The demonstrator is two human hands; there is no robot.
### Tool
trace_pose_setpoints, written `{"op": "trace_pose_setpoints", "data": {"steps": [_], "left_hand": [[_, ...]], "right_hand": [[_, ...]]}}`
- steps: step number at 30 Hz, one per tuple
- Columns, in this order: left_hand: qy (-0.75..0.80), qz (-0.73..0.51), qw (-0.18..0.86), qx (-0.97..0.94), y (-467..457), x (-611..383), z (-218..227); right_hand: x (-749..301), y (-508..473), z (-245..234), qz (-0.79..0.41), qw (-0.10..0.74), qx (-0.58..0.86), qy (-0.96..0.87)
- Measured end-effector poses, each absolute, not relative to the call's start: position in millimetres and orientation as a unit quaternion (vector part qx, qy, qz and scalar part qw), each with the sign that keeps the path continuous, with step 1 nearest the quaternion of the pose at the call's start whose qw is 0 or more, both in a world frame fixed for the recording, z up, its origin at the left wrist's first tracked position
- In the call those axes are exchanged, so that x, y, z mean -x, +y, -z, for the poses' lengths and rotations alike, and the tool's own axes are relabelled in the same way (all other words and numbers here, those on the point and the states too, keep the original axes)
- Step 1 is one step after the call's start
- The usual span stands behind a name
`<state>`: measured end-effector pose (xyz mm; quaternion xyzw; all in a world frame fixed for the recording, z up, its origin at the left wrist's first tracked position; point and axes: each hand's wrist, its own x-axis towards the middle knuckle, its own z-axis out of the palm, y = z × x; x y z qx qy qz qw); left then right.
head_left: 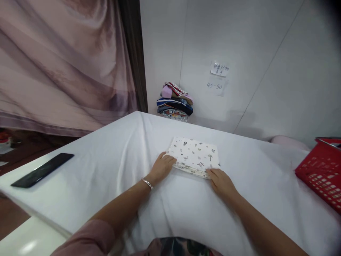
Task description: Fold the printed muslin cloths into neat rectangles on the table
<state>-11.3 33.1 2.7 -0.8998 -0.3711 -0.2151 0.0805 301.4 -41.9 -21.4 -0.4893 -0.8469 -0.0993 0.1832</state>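
Note:
A white cloth with small printed figures lies folded into a flat rectangle on the white-covered table. Its layers show along the near edge. At the near left corner, my left hand, with a silver bracelet on the wrist, has its fingers closed over the edge. My right hand grips the near right corner in the same way. Both thumbs and the underside of the cloth are mostly hidden.
A black flat slab rests at the table's left side. On the right stands a red plastic basket. Beyond the far edge is a stack of folded clothes against the wall. A pink curtain hangs at the left.

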Motion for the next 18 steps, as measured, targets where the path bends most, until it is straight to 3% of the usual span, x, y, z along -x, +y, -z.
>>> {"op": "trace_pose_setpoints", "data": {"steps": [5, 13, 18], "left_hand": [[-0.366, 0.226, 0.039, 0.902, 22, 28, 5], [-0.389, 0.304, -0.029, 0.869, 14, 7, -7], [-0.343, 0.287, -0.059, 0.893, 20, -24, -12]], "right_hand": [[-289, -61, 21, 0.061, 0.221, 0.487, -0.843], [-294, -59, -4, -0.124, 0.330, 0.566, -0.745], [-279, -49, -15, -0.127, 0.306, 0.567, -0.754]]}}
